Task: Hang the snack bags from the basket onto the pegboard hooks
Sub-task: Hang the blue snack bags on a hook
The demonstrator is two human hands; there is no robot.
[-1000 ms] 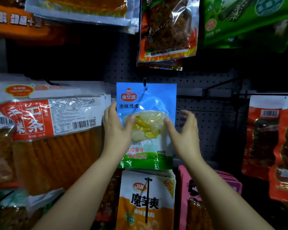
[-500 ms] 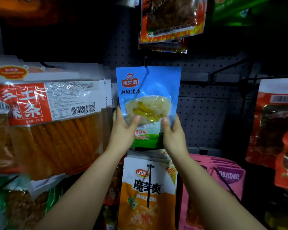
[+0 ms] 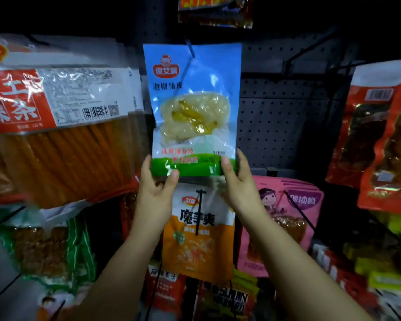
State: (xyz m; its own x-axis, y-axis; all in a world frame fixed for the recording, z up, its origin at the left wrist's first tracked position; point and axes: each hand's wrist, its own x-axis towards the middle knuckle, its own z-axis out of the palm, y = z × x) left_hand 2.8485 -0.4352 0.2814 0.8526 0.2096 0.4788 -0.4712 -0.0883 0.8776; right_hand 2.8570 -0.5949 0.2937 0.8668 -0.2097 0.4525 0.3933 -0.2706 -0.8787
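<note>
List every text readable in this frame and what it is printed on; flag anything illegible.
"魔芋爽": orange bag below the blue bag.
"泡椒猪皮": blue bag, blurred, a probable reading; its red logo and lower red lines are illegible.
"条": red label of the strip-snack bag on the left; barcode and fine print unreadable.
Pink bag and bottom packets: too blurred.

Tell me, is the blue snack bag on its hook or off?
On. The hook pokes through the blue snack bag near its top edge, while both hands pinch its bottom corners.
</note>
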